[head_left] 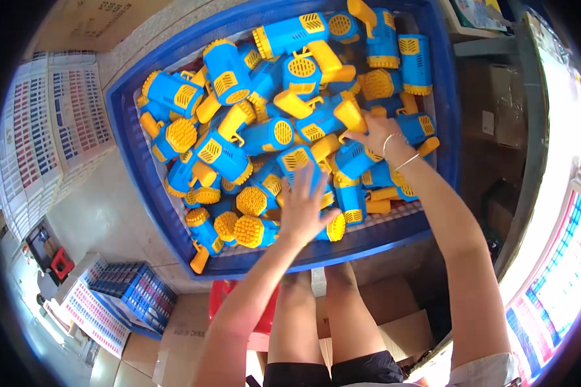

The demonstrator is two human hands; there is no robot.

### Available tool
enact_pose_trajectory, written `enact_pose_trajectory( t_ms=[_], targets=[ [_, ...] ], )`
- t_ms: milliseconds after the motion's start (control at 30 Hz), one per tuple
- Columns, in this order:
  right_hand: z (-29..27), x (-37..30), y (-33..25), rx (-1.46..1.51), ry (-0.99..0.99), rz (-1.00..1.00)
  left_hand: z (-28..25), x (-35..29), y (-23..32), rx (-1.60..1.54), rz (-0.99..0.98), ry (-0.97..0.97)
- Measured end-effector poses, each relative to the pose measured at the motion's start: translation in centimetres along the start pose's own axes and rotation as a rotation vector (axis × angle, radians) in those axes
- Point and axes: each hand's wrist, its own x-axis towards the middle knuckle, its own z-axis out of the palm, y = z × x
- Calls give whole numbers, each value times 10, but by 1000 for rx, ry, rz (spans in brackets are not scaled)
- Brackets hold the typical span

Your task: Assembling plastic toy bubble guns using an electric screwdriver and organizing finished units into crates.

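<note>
A heap of blue toy bubble guns (223, 71) with yellow handles and yellow studded muzzles lies jumbled in a large blue crate (126, 122). My left hand (301, 209) is open above the near middle of the heap, fingers spread and slightly blurred. Beneath it is a bubble gun with a yellow vent panel (295, 158), partly covered by the fingers. To the right, my right hand (376, 134) reaches into the pile, its fingers closed at the yellow handle (349, 116) of one bubble gun. Part of that grip is hidden by the hand itself.
White plastic baskets (32, 148) are stacked on the left. Blue and white crates (132, 293) stand at the lower left. A red stool (223, 293) shows below the blue crate, near my legs. Cardboard boxes (84, 22) lie around, and a table edge (536, 129) runs along the right.
</note>
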Motion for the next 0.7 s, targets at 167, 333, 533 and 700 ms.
enact_pose_trajectory(
  t_ms=[167, 333, 533, 700],
  targets=[
    [44, -14, -11, 126, 156, 45, 51, -21, -22, 495, 114, 76],
    [61, -12, 5, -17, 321, 112, 43, -10, -14, 178, 183, 45],
    [52, -54, -17, -35, 537, -194, 19, -85, -23, 312, -290, 178],
    [63, -29, -43, -259, 427, -255, 27, -151, -72, 379, -287, 131]
  ],
)
